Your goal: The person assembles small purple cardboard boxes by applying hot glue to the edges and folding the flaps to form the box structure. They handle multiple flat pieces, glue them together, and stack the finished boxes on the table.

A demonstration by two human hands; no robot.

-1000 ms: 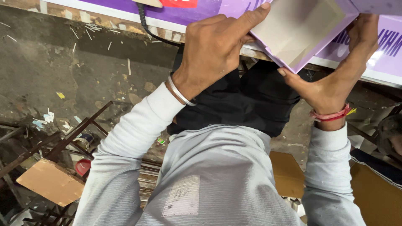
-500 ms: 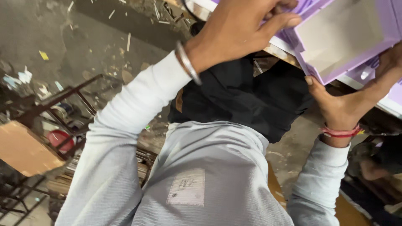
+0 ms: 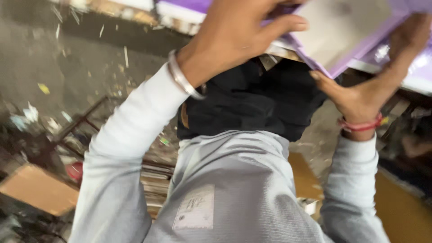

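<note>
Both hands have risen with the purple box (image 3: pixel 346 33). Left hand (image 3: pixel 238 33) lies on top, fingers (image 3: pixel 283 27) pressing its edge. Right hand (image 3: pixel 373 85) grips its lower side, thumb under the corner.

A grey concrete floor (image 3: pixel 54 67) lies littered with paper scraps. A dark metal frame (image 3: pixel 81 123) stands near a brown cardboard sheet (image 3: pixel 38 189).

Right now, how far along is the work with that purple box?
Done: the purple box looks partly formed, its pale inside face showing. In hand: the left hand presses on top, and the right hand braces its lower edge. Left: it is not set down; whether its sides are closed is cut off by the frame.
</note>
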